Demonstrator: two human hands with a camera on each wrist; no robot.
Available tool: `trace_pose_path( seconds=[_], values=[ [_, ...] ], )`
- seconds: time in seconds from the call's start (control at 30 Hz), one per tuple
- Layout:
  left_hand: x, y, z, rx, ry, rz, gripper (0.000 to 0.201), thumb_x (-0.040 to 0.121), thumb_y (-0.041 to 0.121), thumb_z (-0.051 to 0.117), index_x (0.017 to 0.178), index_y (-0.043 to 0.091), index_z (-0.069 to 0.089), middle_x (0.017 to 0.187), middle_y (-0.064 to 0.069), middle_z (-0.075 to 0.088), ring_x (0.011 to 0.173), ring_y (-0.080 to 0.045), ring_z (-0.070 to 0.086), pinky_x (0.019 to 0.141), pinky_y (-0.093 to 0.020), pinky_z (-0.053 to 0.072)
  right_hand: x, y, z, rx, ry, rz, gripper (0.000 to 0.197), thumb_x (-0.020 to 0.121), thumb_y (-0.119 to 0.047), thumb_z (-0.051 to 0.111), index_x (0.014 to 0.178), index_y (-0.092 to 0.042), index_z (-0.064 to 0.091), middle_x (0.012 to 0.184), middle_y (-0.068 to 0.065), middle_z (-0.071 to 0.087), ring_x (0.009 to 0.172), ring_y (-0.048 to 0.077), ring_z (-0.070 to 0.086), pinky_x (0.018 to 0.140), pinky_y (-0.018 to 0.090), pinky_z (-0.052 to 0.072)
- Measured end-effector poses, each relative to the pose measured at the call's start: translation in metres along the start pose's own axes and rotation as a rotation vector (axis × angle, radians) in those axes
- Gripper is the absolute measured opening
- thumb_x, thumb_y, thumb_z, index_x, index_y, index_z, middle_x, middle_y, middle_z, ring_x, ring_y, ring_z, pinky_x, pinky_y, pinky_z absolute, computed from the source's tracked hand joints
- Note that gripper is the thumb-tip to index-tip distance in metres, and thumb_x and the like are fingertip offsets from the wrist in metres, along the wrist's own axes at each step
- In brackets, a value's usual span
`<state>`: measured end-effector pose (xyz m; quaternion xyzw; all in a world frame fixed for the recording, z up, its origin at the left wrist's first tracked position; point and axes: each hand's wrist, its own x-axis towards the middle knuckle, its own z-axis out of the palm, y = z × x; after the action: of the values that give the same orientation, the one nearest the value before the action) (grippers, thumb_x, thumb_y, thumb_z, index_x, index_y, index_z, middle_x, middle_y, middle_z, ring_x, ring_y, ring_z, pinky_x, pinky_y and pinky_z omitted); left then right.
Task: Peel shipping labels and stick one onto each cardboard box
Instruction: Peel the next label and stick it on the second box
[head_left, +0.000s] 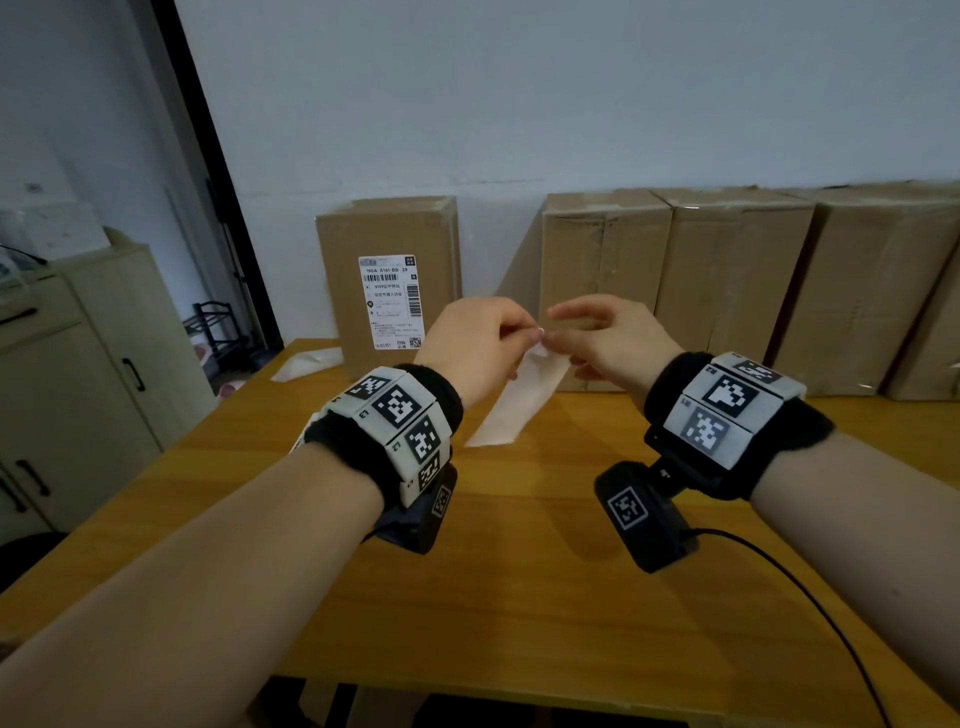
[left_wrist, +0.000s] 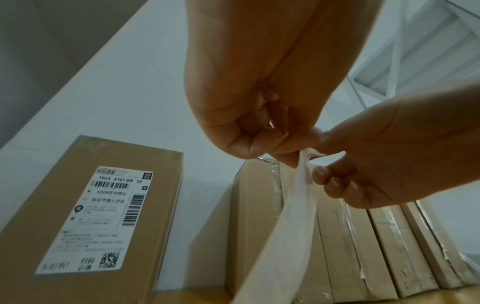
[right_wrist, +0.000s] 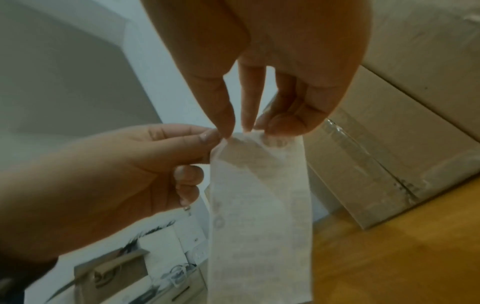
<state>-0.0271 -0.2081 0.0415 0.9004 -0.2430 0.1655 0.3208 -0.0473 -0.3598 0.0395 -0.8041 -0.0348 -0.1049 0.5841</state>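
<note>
Both hands hold one white shipping label in the air above the wooden table. My left hand and my right hand pinch its top edge, fingertips almost touching. The label hangs down long and narrow, with faint print showing through. In the left wrist view its top corner looks split between the two pinches. One upright cardboard box at the back carries a printed label. Several plain boxes stand in a row to its right.
A loose piece of pale backing paper lies on the table's far left corner. A cream cabinet stands left of the table. A black cable runs from my right wrist over the table's front right.
</note>
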Motion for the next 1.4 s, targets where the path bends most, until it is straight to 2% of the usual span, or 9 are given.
trace_pose_path(
  seconds=[0.23, 0.43, 0.57, 0.7, 0.83, 1.0, 1.17, 1.3, 1.4],
  values=[
    [0.0, 0.0, 0.002, -0.076, 0.011, -0.015, 0.009, 0.089, 0.029, 0.061, 0.087, 0.022, 0.067, 0.069, 0.014, 0.064, 0.069, 0.003, 0.065, 0.065, -0.01, 0.046, 0.001, 0.0, 0.0, -0.214, -0.016, -0.03, 0.011, 0.074, -0.018, 0.075, 0.08, -0.012, 0.07, 0.074, -0.004, 0.06, 0.07, 0.005, 0.054, 0.058, 0.02, 0.039],
    [0.002, -0.004, 0.007, -0.187, 0.096, -0.053, 0.013, 0.083, 0.027, 0.069, 0.093, 0.019, 0.065, 0.077, 0.014, 0.062, 0.076, -0.001, 0.061, 0.072, -0.015, 0.05, 0.005, 0.005, -0.002, -0.106, 0.048, 0.054, 0.012, 0.075, -0.019, 0.075, 0.081, -0.01, 0.07, 0.07, -0.002, 0.06, 0.06, 0.008, 0.052, 0.052, 0.019, 0.04],
    [0.002, -0.002, 0.009, -0.272, 0.06, -0.144, 0.011, 0.086, 0.022, 0.066, 0.091, 0.021, 0.056, 0.078, 0.005, 0.066, 0.073, -0.005, 0.066, 0.069, -0.024, 0.055, 0.003, 0.006, -0.004, 0.115, 0.03, 0.158, 0.008, 0.076, -0.009, 0.073, 0.081, -0.006, 0.067, 0.083, 0.011, 0.068, 0.071, 0.019, 0.066, 0.061, 0.025, 0.055],
    [0.0, 0.004, 0.011, -0.416, 0.005, -0.224, 0.019, 0.088, 0.023, 0.064, 0.104, 0.017, 0.057, 0.085, -0.003, 0.072, 0.077, -0.01, 0.071, 0.071, -0.026, 0.059, 0.0, 0.008, -0.004, 0.257, -0.032, 0.189, 0.013, 0.077, -0.007, 0.074, 0.087, -0.002, 0.068, 0.09, 0.016, 0.072, 0.082, 0.025, 0.07, 0.067, 0.028, 0.059],
    [0.001, 0.005, 0.009, -0.438, 0.017, -0.222, 0.018, 0.087, 0.02, 0.065, 0.101, 0.021, 0.055, 0.087, -0.004, 0.072, 0.085, -0.015, 0.071, 0.075, -0.03, 0.059, -0.001, 0.008, -0.004, 0.279, -0.069, 0.202, 0.015, 0.076, -0.011, 0.075, 0.087, -0.003, 0.068, 0.095, 0.018, 0.071, 0.084, 0.025, 0.066, 0.078, 0.032, 0.056],
    [0.001, 0.006, 0.007, -0.466, 0.048, -0.196, 0.016, 0.087, 0.013, 0.064, 0.09, 0.024, 0.054, 0.083, -0.007, 0.07, 0.085, -0.023, 0.07, 0.085, -0.04, 0.057, -0.002, 0.005, -0.002, 0.403, -0.075, 0.238, 0.006, 0.083, -0.006, 0.066, 0.088, -0.002, 0.065, 0.082, 0.013, 0.066, 0.072, 0.021, 0.059, 0.06, 0.026, 0.048],
    [0.0, -0.005, -0.001, -0.258, 0.028, -0.151, 0.028, 0.092, 0.008, 0.052, 0.078, 0.032, 0.052, 0.092, -0.006, 0.064, 0.083, -0.021, 0.07, 0.073, -0.034, 0.058, 0.004, 0.003, -0.004, 0.515, 0.083, 0.339, 0.006, 0.09, -0.005, 0.056, 0.085, -0.005, 0.057, 0.075, 0.009, 0.059, 0.059, 0.015, 0.052, 0.045, 0.019, 0.044],
    [-0.003, -0.028, -0.017, -0.224, 0.061, -0.306, 0.029, 0.095, 0.006, 0.043, 0.082, 0.024, 0.062, 0.108, -0.002, 0.061, 0.075, -0.009, 0.066, 0.073, -0.025, 0.057, 0.005, 0.003, -0.006, 0.563, 0.174, 0.369, 0.01, 0.092, -0.002, 0.051, 0.082, -0.001, 0.053, 0.076, 0.013, 0.054, 0.06, 0.022, 0.055, 0.039, 0.019, 0.05],
    [-0.006, -0.048, -0.031, -0.138, 0.12, -0.422, 0.026, 0.094, 0.003, 0.044, 0.094, 0.015, 0.067, 0.116, -0.008, 0.062, 0.089, -0.018, 0.064, 0.086, -0.034, 0.055, 0.005, 0.001, -0.003, 0.639, 0.18, 0.382, 0.009, 0.093, 0.0, 0.05, 0.101, 0.002, 0.053, 0.086, 0.016, 0.055, 0.076, 0.028, 0.06, 0.042, 0.023, 0.055]
  ],
)
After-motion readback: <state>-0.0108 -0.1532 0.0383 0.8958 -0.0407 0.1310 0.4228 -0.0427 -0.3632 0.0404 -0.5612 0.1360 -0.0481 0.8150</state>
